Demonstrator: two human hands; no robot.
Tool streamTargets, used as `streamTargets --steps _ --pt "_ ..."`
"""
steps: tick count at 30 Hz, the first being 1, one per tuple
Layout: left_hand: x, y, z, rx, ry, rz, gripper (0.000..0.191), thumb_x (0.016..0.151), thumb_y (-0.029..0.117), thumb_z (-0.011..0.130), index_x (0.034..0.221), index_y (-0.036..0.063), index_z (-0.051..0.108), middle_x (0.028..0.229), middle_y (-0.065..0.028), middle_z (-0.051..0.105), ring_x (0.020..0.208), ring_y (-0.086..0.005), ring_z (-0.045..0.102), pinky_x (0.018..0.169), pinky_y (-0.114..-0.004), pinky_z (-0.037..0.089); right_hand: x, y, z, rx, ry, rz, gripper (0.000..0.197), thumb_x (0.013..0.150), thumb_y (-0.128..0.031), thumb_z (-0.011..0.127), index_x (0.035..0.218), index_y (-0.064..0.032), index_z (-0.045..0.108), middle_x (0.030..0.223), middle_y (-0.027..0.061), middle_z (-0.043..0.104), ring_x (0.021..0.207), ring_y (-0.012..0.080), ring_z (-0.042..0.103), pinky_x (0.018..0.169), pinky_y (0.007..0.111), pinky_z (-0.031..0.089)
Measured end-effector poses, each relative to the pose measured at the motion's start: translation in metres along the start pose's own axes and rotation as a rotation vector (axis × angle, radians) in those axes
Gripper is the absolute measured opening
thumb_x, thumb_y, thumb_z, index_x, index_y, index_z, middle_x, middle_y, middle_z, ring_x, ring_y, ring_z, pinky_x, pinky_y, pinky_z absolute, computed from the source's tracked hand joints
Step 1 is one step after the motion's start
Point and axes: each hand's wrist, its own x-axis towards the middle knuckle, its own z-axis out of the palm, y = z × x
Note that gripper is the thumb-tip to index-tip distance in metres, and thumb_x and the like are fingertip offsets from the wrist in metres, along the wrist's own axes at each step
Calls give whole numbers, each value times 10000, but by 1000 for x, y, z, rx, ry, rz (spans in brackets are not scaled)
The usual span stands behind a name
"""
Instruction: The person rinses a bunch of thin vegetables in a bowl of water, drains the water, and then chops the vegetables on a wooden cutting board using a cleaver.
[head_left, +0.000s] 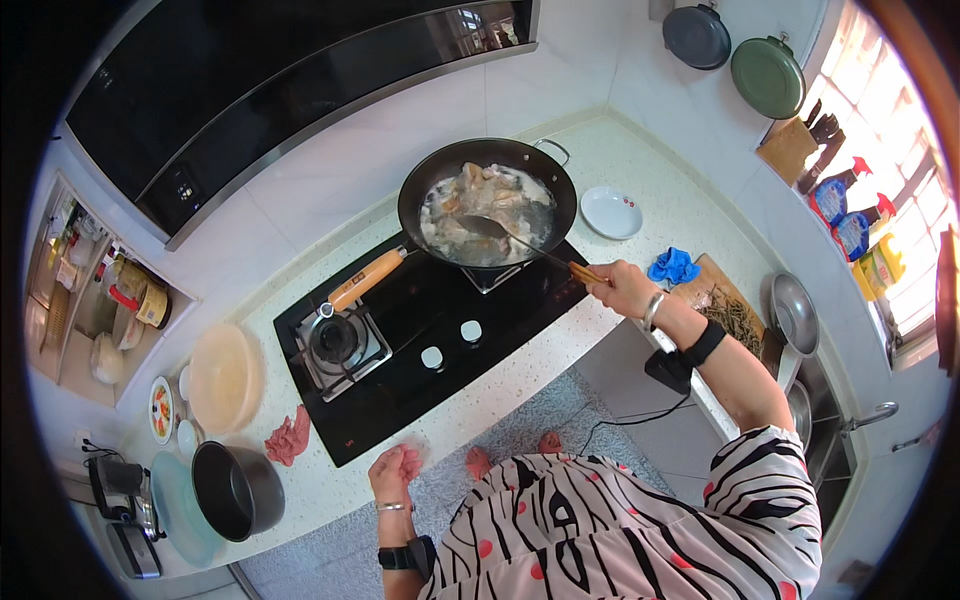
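Note:
My right hand (624, 289) grips the wooden handle of a metal wok spatula (536, 249). The spatula's blade rests among pale pieces of meat (495, 196) in cloudy, frothy liquid. They are in a dark wok (414, 196) on the right burner; its long wooden handle (367, 279) points toward the left burner. My left hand (395, 474) is at the counter's front edge, below the black gas hob (405, 382). Its fingers are loosely curled, and I see nothing in them.
A white plate (612, 213), a blue cloth (673, 265) and a cutting board (705, 276) with dark strips sit right of the wok. On the left are a red cloth (288, 438), a dark pot (255, 491) and a beige basin (238, 379). A range hood (330, 90) hangs above.

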Motion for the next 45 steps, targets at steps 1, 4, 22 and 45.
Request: streamTargets --steps 1,4,22,45 --pt "-1 -1 2 2 -5 -1 175 838 151 533 897 -5 584 752 -106 628 596 -172 594 543 -276 483 4 3 1 -2 1 0 280 777 -203 541 1004 -46 586 747 216 600 705 353 594 650 385 475" --pt "2 -5 4 -4 -42 1 183 838 155 536 905 -9 583 760 -108 627 600 -175 595 544 -277 485 8 -9 -3 -173 32 -109 287 778 -196 539 1027 -59 578 763 224 600 733 374 585 690 423 465" --pt "-24 -14 -8 -40 71 9 169 829 164 565 875 4 593 739 -99 633 569 -155 593 498 -235 464 -15 -12 -56 -175 38 -163 334 782 -217 542 1074 -61 588 779 196 624 703 295 612 676 366 478" --pt "-45 -23 -16 -51 196 7 178 828 162 535 865 -5 582 729 -106 628 538 -160 581 464 -246 456 28 28 -25 907 -80 361 201 851 -155 503 692 -33 490 551 36 458 365 77 352 307 232 251"
